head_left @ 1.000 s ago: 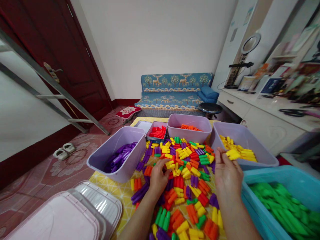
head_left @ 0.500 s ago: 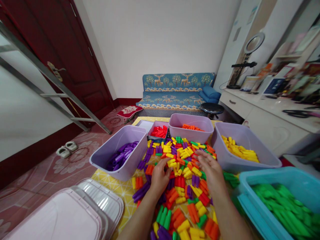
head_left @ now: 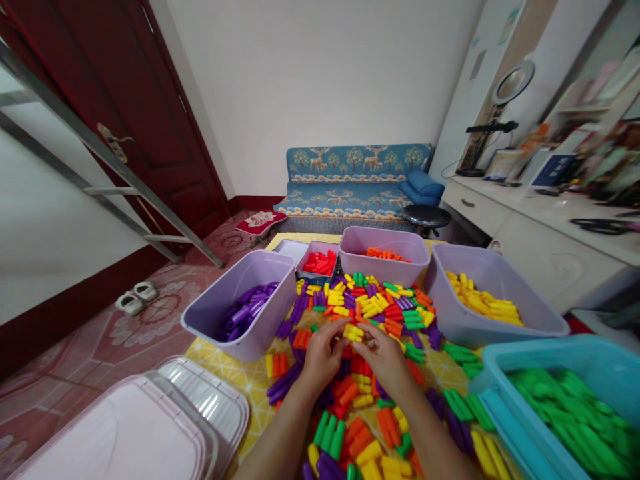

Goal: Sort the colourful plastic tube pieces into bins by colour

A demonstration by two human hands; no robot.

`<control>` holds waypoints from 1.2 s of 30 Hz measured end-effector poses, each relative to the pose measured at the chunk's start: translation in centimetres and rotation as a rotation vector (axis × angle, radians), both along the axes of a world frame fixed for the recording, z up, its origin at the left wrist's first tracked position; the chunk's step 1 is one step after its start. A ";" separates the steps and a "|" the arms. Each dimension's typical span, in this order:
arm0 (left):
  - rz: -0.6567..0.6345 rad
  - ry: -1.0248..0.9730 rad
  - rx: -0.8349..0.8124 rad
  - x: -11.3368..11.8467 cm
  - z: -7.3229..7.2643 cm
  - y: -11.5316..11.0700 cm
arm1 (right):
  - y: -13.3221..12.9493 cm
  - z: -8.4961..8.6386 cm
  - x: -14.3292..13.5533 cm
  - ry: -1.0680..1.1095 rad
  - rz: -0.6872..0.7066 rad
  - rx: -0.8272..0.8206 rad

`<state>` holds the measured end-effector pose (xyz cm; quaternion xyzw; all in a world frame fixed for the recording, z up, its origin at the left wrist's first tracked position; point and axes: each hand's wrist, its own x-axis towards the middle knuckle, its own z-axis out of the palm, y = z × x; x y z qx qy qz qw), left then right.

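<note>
My left hand [head_left: 320, 355] and my right hand [head_left: 387, 357] meet over a pile of loose tube-shaped plastic pieces. A small yellow cluster of tube-shaped plastic pieces [head_left: 353, 333] sits between their fingertips, pinched from both sides. Beneath and around them spread more pieces in several colours: green [head_left: 329, 432], orange [head_left: 389, 427], purple [head_left: 285, 385] and yellow [head_left: 374, 305]. Many lie side by side in short rows. My hands and forearms hide part of the pile.
Around the pile stand a lilac bin [head_left: 270, 287] of purple pieces, a small box [head_left: 303, 265] of red ones, a lilac bin [head_left: 385, 268] of orange, another lilac bin [head_left: 520, 283] of yellow and a turquoise bin [head_left: 565, 348] of green. Stacked lids [head_left: 125, 433] lie at left.
My right hand has moved left and inward from the pile's right side, and its fingers have closed on the yellow cluster beside my left hand. My left hand stays nearly in place.
</note>
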<state>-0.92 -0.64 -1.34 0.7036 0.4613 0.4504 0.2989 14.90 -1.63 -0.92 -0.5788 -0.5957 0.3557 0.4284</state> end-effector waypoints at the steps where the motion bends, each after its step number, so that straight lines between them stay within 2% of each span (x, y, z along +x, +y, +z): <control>1: -0.006 -0.003 -0.014 0.0 -0.2 0.0 | -0.1 0.1 0.0 -0.010 -0.003 0.005; 7: -0.041 -0.007 -0.033 0.2 -0.2 0.0 | -0.1 1.0 1.2 0.007 0.034 -0.013; 10: -0.019 -0.015 -0.025 0.3 -0.2 0.1 | 0.2 2.0 2.9 0.094 -0.049 -0.003; 13: -0.009 0.007 -0.014 0.3 -0.3 0.1 | 0.5 3.9 4.7 0.307 -0.255 0.084; 16: -0.008 0.027 0.003 0.3 -0.2 0.2 | 1.0 6.1 6.2 0.588 -0.492 0.282; 18: -0.007 0.039 0.014 0.3 0.0 0.1 | 1.2 7.3 6.8 0.808 -0.531 0.405; 20: -0.007 0.052 0.020 0.3 0.2 0.1 | 1.3 8.0 7.2 0.976 -0.507 0.462; 24: -0.003 0.069 0.028 0.3 0.3 0.0 | 1.0 8.2 7.2 1.092 -0.512 0.470; 27: -0.006 0.073 0.035 0.3 0.2 0.0 | 0.7 7.7 6.8 1.060 -0.517 0.398; 30: -0.004 0.076 0.043 0.3 0.0 0.1 | 0.2 6.7 5.9 0.884 -0.484 0.210; 33: 0.008 0.076 0.043 0.3 0.0 0.1 | -1.2 5.5 4.5 0.568 -0.260 0.025; 36: 0.020 0.038 0.038 0.3 0.1 0.1 | -3.9 4.7 2.7 0.192 0.040 -0.016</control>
